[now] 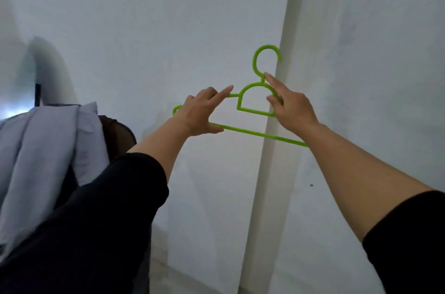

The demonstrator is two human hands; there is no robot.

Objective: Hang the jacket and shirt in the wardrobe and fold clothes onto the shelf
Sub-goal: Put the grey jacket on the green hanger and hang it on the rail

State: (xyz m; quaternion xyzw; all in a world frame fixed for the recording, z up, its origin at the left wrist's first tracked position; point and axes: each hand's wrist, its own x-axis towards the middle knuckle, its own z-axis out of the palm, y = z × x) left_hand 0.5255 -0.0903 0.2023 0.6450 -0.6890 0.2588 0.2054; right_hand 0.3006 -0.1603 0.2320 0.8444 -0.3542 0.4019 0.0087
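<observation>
A green hanger (252,110) is held up bare in front of a pale wall (144,16), hook uppermost, with no garment on it. The left hand (202,113) grips its left shoulder, fingers curled over the upper arm and thumb against the bottom bar, forefinger stretched along the plastic. The right hand (292,107) pinches the hanger near the neck: forefinger laid up toward the base of the hook, thumb pressed at the right side of the inner arch. Both arms are raised, with black sleeves pushed back to the forearm.

At lower left a pale lilac garment (43,149) is draped over something dark; whether it is the shirt, the jacket or neither cannot be told. A pale vertical strip (272,125) runs down the wall behind the hanger. No rail, shelf or wardrobe interior shows here.

The task looks early: nothing visible is hung, and no folded clothes are in view. Left to do, as far as this shows, are dressing the hanger, hooking it up, the second garment and all the folding.
</observation>
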